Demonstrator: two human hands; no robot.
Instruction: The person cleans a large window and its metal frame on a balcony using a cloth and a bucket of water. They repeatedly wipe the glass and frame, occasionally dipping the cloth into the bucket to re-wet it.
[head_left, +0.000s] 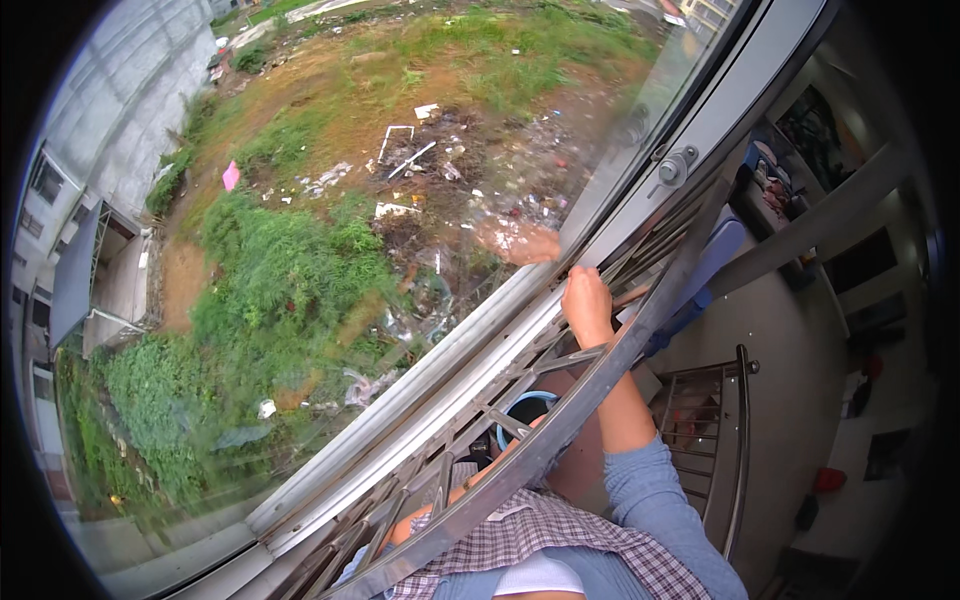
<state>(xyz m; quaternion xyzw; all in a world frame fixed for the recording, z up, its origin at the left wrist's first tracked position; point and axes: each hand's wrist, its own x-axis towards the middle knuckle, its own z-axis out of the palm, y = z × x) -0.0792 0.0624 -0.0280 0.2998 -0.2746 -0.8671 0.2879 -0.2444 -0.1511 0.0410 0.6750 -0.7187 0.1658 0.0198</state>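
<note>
My right hand (589, 304) is closed with its knuckles up at the foot of the sliding window's light metal sash (637, 199), just above the window track (420, 409). Whether anything is between its fingers, I cannot tell. A faint reflection of a hand shows in the glass beside it. Lower down, my left hand (504, 456) reaches between the metal window bars (517, 424), a band at its wrist. Its fingers are mostly hidden by the bars, near a blue-rimmed bucket (504, 431). A latch (669, 171) sits on the sash above my right hand.
A broad curved metal rail (555, 442) crosses between my body and the window, over my right forearm. Indoors on the right are a stainless-steel railing (739, 450) and a blue plastic object (712, 262). Beyond the glass lies weedy ground (292, 262) strewn with litter.
</note>
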